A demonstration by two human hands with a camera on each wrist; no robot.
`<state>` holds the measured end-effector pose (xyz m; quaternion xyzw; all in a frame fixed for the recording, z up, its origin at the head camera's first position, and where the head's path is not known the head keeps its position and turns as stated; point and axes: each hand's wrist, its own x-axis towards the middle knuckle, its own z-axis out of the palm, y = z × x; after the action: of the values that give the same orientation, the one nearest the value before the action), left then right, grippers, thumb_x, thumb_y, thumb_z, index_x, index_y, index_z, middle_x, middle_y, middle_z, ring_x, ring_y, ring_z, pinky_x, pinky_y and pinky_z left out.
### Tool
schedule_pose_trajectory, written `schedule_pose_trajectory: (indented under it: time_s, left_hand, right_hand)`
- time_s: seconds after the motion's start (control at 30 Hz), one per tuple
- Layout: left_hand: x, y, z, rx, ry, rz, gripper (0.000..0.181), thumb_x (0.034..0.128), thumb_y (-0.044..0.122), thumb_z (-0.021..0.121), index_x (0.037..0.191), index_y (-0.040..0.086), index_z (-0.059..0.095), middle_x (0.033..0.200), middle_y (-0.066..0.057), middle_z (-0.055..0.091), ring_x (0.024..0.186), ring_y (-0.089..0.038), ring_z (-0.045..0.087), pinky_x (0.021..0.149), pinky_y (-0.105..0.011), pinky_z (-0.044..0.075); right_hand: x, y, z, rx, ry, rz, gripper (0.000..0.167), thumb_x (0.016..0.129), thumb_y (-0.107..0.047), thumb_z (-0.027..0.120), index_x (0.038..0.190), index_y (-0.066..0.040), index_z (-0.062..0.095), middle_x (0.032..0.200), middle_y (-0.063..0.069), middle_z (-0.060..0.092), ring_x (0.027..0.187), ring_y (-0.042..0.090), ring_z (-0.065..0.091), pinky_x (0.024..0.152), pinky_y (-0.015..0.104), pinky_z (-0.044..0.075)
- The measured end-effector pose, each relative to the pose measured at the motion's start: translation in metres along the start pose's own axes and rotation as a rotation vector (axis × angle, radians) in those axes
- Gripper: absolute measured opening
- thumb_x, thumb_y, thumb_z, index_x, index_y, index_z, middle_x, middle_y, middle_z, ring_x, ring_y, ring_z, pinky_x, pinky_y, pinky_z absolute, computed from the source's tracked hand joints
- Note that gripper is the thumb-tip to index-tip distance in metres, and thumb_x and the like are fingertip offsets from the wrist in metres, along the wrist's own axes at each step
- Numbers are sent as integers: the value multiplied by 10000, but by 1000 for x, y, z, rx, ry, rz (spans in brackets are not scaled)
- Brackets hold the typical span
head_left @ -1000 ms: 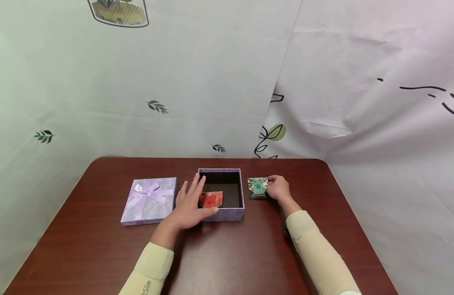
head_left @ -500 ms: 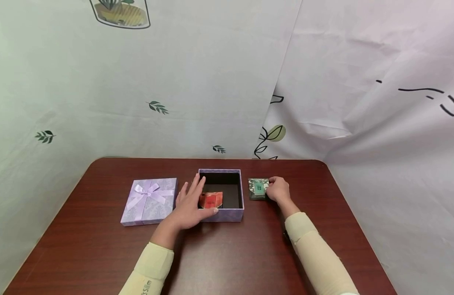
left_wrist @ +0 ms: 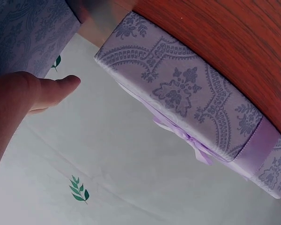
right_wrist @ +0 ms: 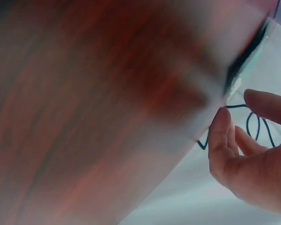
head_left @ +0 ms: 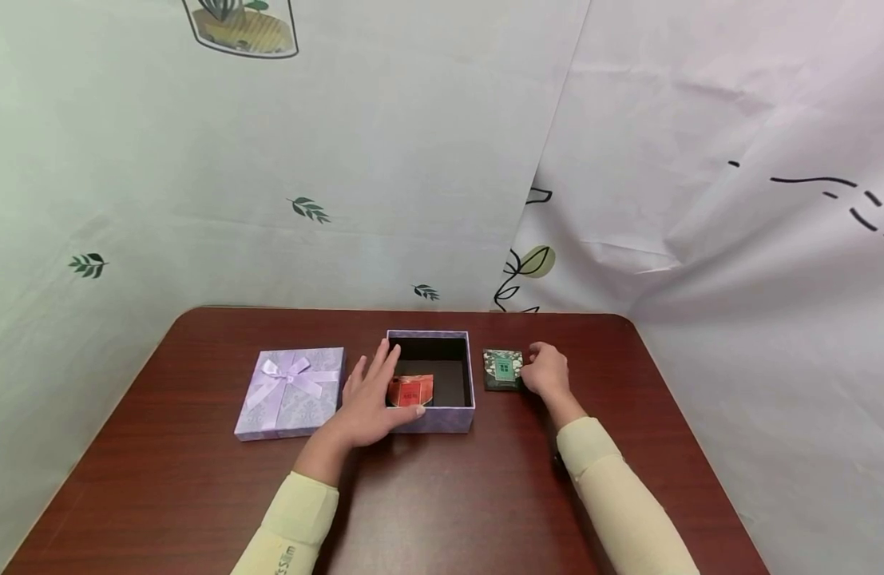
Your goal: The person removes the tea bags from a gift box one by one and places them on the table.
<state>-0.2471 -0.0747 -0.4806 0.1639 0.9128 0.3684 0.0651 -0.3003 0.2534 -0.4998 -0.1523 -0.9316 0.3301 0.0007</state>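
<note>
My left hand (head_left: 370,406) lies with spread, straight fingers along the left side of an uncovered purple box (head_left: 434,419), its thumb at the front wall. A red packet (head_left: 411,390) lies inside on the dark bottom, partly hidden by that hand. Right of the box, a green packet (head_left: 502,370) lies flat on the table. My right hand (head_left: 545,371) is at the packet's right edge. In the right wrist view its thumb and fingers stand apart, close to the green packet (right_wrist: 248,58) without pinching it. The left wrist view shows the box's patterned wall (left_wrist: 28,35) beside my thumb.
A patterned lilac lid (head_left: 291,391) with a ribbon bow lies left of the box, close to my left hand. Everything rests on a dark red-brown table (head_left: 442,511). A pale printed sheet (head_left: 384,160) hangs behind the table's far edge.
My right hand has let go of the green packet and drawn slightly right, leaving the packet flat on the table. The left hand and box stay put.
</note>
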Motion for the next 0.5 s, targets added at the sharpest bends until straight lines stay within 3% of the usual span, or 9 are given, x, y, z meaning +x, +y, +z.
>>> schedule_pose_trajectory:
  time_s: [0.27, 0.5]
  left_hand:
    - [0, -1, 1, -6, -10, -11, 1109, 805, 558, 758, 1628, 221, 96, 1670, 15, -55, 1473, -434, -68, 1083, -712, 15]
    - [0, 0, 0, -7, -10, -13, 1107, 804, 556, 758, 1628, 214, 102, 1671, 9, -53, 1473, -432, -66, 1084, -711, 15]
  right_hand:
    - [-12, -13, -5, 91, 90, -68, 502, 915, -34, 636, 1408, -18, 543, 1322, 203, 572, 1229, 380, 506, 913, 519, 474]
    - [-24, -27, -7, 104, 138, -135, 493, 900, -32, 671, 1384, -37, 578, 1282, 192, 592, 1169, 379, 527, 877, 516, 473]
